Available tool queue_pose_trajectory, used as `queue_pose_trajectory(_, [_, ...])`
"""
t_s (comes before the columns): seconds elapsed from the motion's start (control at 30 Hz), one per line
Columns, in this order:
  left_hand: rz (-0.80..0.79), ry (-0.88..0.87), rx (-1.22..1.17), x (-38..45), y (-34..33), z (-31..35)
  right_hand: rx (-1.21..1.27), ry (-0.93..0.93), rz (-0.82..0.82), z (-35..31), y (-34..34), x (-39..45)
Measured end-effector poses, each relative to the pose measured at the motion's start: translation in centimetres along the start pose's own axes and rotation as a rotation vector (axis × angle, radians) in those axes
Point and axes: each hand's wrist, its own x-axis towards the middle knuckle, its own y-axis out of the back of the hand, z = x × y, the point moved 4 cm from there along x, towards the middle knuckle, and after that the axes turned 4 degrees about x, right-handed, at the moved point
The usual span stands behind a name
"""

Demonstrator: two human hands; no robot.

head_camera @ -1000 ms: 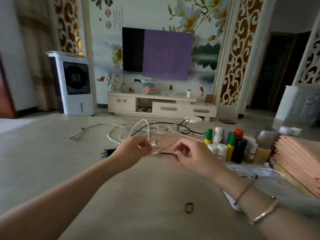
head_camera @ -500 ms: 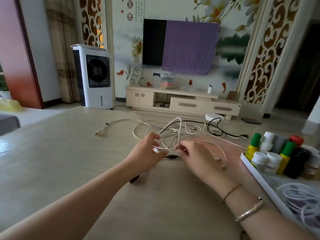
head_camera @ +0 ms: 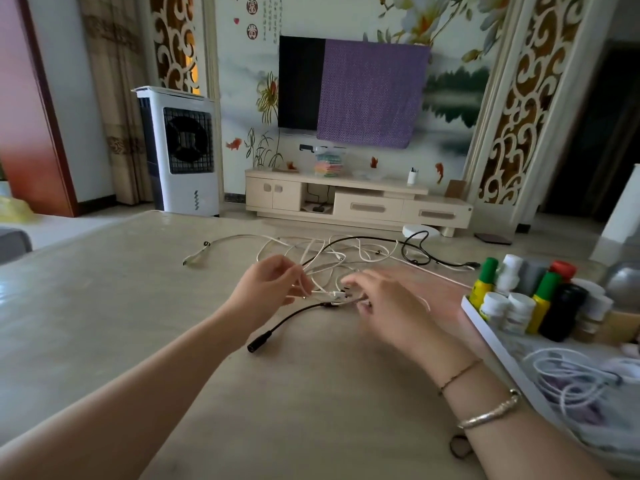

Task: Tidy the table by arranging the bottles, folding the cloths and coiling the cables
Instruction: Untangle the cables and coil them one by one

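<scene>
Left hand: raised, pinching white cable. Right hand: blurred, fingers loosely curled over cables; grip unclear.

On the table a tangle of cables lies toward the far edge, in the middle. Just before it the left hand and right hand meet over a connector. A cable with a barrel plug trails toward the near side, below the left hand. To the right stands a tray — bottles at its far end, coiled cable nearer. Behind the table stand an air cooler at left and a TV cabinet centrally.
</scene>
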Motion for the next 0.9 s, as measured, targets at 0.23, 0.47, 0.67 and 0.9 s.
queue_pose_trajectory(0.23, [0.148,0.103,0.074,1.1,2.4,-2.7,-0.13,-0.251,-0.015,5.1,1.4,-0.8])
queue_pose_trajectory(0.47, [0.34,-0.107,0.873,0.3,2.4,-1.8,-0.119,-0.047,0.283,3.2,3.8,-0.3])
queue_pose_trajectory(0.67, [0.342,-0.482,0.804,-0.9,-0.1,0.8,0.11,0.027,0.352,1.7,4.9,-0.6])
queue_pose_trajectory(0.9, [0.213,-0.439,0.52,-1.9,-2.6,1.1,0.418,-0.137,0.317,2.0,4.3,-0.4])
